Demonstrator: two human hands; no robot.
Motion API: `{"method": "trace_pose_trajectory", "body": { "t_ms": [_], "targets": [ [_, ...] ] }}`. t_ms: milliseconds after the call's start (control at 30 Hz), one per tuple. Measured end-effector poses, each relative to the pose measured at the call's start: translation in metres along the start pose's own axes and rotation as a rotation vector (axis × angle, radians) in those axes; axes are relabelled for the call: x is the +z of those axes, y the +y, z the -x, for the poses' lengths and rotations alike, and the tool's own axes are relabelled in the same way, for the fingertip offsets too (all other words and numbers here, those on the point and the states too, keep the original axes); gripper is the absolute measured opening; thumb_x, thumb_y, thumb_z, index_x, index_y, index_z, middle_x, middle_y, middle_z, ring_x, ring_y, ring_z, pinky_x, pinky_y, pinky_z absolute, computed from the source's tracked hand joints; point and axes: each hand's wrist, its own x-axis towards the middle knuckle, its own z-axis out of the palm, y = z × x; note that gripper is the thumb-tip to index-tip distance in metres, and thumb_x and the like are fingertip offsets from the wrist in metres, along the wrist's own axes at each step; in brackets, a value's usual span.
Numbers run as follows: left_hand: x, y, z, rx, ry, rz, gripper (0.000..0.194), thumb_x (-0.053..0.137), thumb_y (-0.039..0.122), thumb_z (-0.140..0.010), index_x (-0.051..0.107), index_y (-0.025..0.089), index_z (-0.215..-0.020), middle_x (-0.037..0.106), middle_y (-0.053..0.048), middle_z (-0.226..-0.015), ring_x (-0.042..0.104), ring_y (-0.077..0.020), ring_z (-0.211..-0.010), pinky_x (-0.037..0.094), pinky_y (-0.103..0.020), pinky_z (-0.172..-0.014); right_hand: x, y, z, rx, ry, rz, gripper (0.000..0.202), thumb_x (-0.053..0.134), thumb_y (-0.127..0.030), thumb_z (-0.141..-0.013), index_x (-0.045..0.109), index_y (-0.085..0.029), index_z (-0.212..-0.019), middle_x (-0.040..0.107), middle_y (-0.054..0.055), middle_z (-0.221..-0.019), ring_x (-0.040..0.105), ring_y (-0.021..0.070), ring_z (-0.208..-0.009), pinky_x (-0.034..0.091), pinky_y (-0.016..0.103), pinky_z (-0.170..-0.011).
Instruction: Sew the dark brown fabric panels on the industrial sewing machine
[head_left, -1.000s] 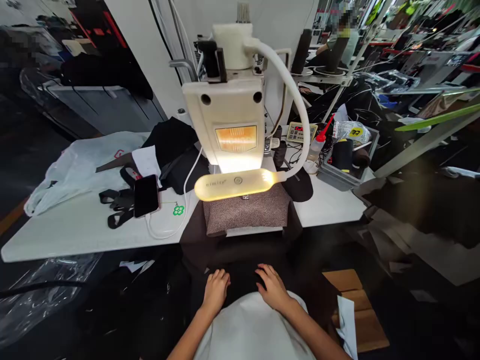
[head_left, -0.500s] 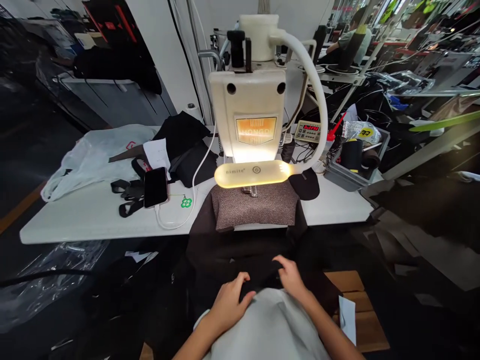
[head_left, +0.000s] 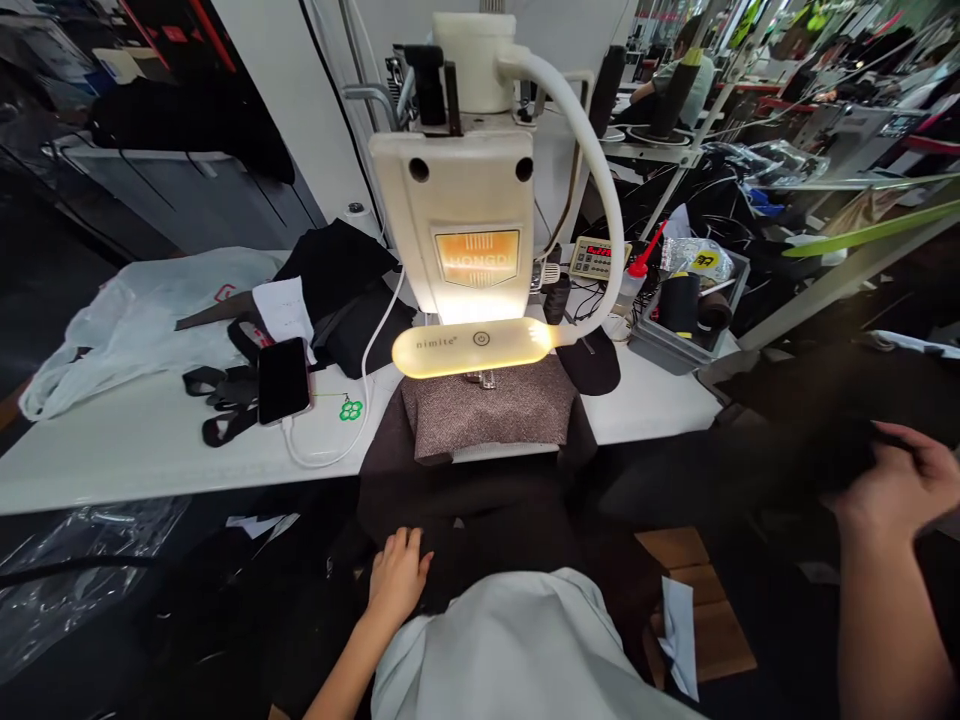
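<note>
My left hand [head_left: 397, 575] rests on dark cloth [head_left: 480, 540] in my lap, its fingers bent and close together; whether it pinches the cloth is unclear. Far out at the right edge, my right hand [head_left: 900, 480] is closed on black fabric [head_left: 832, 450], which is blurred. Straight ahead stands a sewing machine [head_left: 457, 215] with a lit lamp [head_left: 472, 348] in front of its head. Beneath the lamp, a brown woven piece [head_left: 491, 410] lies at the machine's foot, with dark cloth hanging down around it.
A phone [head_left: 283, 380] on a white cable, black straps [head_left: 225, 395], dark fabric [head_left: 337, 290] and a plastic bag [head_left: 150, 310] lie on the left of the white table [head_left: 97, 460]. A grey bin [head_left: 675, 345] with thread stands right. A seated person [head_left: 694, 80] is behind.
My right hand has swung far out to the right and closed on black fabric. My left hand has shifted left onto the dark cloth. The view has turned slightly.
</note>
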Motion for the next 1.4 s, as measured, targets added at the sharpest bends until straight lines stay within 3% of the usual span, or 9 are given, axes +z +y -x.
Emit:
{"method": "trace_pose_trajectory", "body": {
  "t_ms": [100, 233, 400, 567, 700, 867, 1000, 1167, 1400],
  "targets": [
    [0.012, -0.011, -0.005, -0.162, 0.034, -0.035, 0.044, 0.039, 0.031, -0.085, 0.039, 0.006, -0.122, 0.043, -0.026, -0.123, 0.047, -0.0365, -0.110, 0.039, -0.048, -0.081, 0.027, 0.011, 0.024, -0.022, -0.267, 0.272, 0.035, 0.045, -0.030, -0.077, 0.061, -0.014, -0.103, 0.060, 0.019, -0.100, 0.056, 0.0302, -0.093, 0.042, 0.043, -0.075],
    [0.019, -0.030, -0.011, -0.188, -0.044, 0.043, 0.026, 0.035, 0.029, -0.088, 0.049, 0.011, -0.102, 0.060, -0.016, -0.101, 0.060, -0.0246, -0.093, 0.043, -0.033, -0.073, 0.070, 0.018, 0.074, -0.087, -0.572, 0.433, 0.055, 0.052, -0.028, -0.071, 0.049, -0.004, -0.120, 0.057, 0.021, -0.110, 0.054, 0.0340, -0.102, 0.043, 0.045, -0.084],
    [0.008, -0.074, -0.001, -0.249, -0.038, 0.132, 0.013, 0.035, 0.027, -0.088, 0.046, 0.020, -0.087, 0.064, -0.006, -0.097, 0.062, -0.0170, -0.092, 0.042, -0.023, -0.072, 0.090, 0.013, 0.116, -0.054, -0.561, 0.511, 0.072, 0.047, -0.037, -0.076, 0.025, -0.004, -0.136, 0.047, 0.024, -0.122, 0.047, 0.0365, -0.112, 0.043, 0.046, -0.085],
    [-0.017, -0.138, 0.023, -0.548, 0.015, 0.140, 0.014, 0.036, 0.027, -0.084, 0.042, 0.021, -0.073, 0.064, -0.008, -0.073, 0.065, -0.0251, -0.075, 0.045, -0.030, -0.063, 0.085, 0.013, 0.118, -0.016, -0.483, 0.587, 0.064, 0.047, -0.040, -0.075, 0.039, -0.010, -0.131, 0.049, 0.020, -0.110, 0.050, 0.0372, -0.100, 0.046, 0.047, -0.075],
    [-0.025, -0.153, 0.023, -0.621, 0.114, 0.176, 0.014, 0.035, 0.023, -0.082, 0.042, 0.021, -0.069, 0.064, -0.013, -0.074, 0.063, -0.0293, -0.086, 0.046, -0.035, -0.070, 0.080, 0.013, 0.124, -0.042, -0.316, 0.563, 0.042, 0.048, -0.036, -0.070, 0.063, -0.011, -0.101, 0.046, 0.018, -0.102, 0.048, 0.0362, -0.096, 0.046, 0.048, -0.073],
    [-0.068, -0.101, -0.001, -0.466, 0.301, 0.312, 0.016, 0.036, 0.031, -0.083, 0.048, 0.023, -0.085, 0.065, -0.006, -0.091, 0.061, -0.0215, -0.092, 0.046, -0.031, -0.079, 0.081, -0.047, 0.135, -0.229, -0.325, 0.129, 0.022, 0.046, -0.032, -0.077, 0.062, -0.017, -0.079, 0.054, 0.007, -0.079, 0.053, 0.0179, -0.061, 0.050, 0.035, -0.062],
    [-0.142, -0.007, -0.010, -0.041, 0.664, 0.654, 0.029, 0.042, 0.044, -0.080, 0.054, 0.021, -0.091, 0.064, -0.007, -0.098, 0.061, -0.0202, -0.090, 0.048, -0.030, -0.077, 0.095, -0.140, 0.133, -0.462, -0.505, -0.200, 0.018, 0.046, -0.027, -0.085, 0.061, -0.020, -0.091, 0.061, 0.007, -0.090, 0.059, 0.0202, -0.083, 0.052, 0.035, -0.075],
    [-0.193, 0.088, -0.021, 0.341, 0.699, 0.557, 0.039, 0.037, 0.037, -0.087, 0.049, 0.018, -0.119, 0.055, -0.010, -0.120, 0.052, -0.0209, -0.111, 0.043, -0.037, -0.094, 0.123, -0.207, 0.141, -0.619, -0.656, -0.256, 0.031, 0.043, -0.026, -0.089, 0.054, -0.018, -0.117, 0.057, 0.011, -0.118, 0.052, 0.0240, -0.111, 0.046, 0.043, -0.094],
    [-0.179, 0.070, -0.061, 0.474, 0.593, 0.213, 0.051, 0.031, 0.033, -0.090, 0.022, 0.023, -0.140, 0.033, -0.008, -0.143, 0.029, -0.0245, -0.132, 0.029, -0.047, -0.106, 0.150, -0.183, 0.147, -0.808, -0.609, -0.185, 0.047, 0.041, -0.024, -0.088, 0.037, -0.021, -0.135, 0.049, 0.008, -0.131, 0.040, 0.0271, -0.125, 0.043, 0.048, -0.097]
  ]
}}
